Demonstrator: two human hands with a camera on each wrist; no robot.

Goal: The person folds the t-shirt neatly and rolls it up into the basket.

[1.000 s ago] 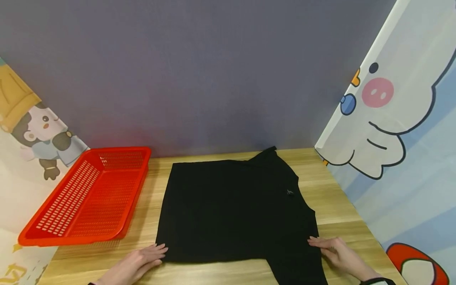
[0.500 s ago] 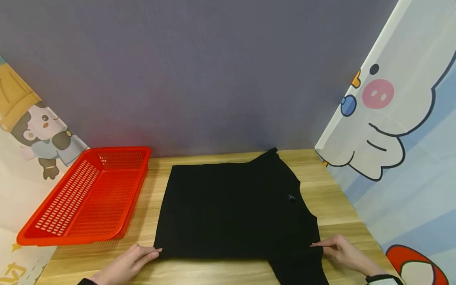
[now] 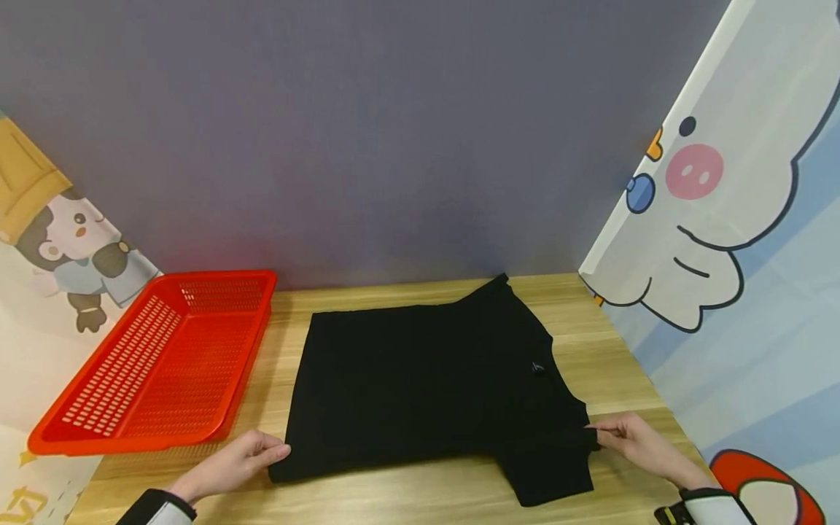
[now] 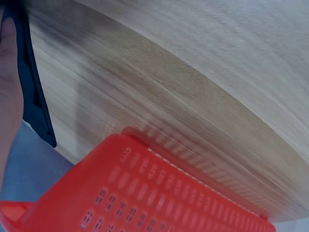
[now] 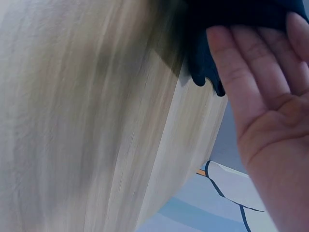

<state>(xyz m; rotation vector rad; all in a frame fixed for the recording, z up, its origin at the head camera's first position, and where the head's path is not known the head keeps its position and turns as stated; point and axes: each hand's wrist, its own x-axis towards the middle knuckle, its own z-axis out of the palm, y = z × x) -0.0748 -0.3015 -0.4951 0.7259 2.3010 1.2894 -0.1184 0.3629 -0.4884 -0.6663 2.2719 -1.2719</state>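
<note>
A black short-sleeved shirt (image 3: 420,379) lies spread on the wooden table, its hem to the left and its neck side to the right, with a small light mark on the chest. At the near hem corner my left hand (image 3: 239,461) pinches the cloth. My right hand (image 3: 639,446) grips the near shoulder side, and the near side is raised between both hands. A sleeve (image 3: 547,470) hangs below the right hand toward the front. In the right wrist view, fingers (image 5: 241,67) curl at the dark cloth; the left wrist view shows only part of the left hand (image 4: 8,82).
To the left stands a red perforated plastic basket (image 3: 190,364), close to my left hand. A grey panel (image 3: 394,146) rises behind the wooden table (image 3: 394,496). Cartoon-printed walls (image 3: 755,350) flank both sides.
Both hands went from resting flat at the shirt's edge to pinching it. They have lifted the near side slightly, and the sleeve has drawn up into view.
</note>
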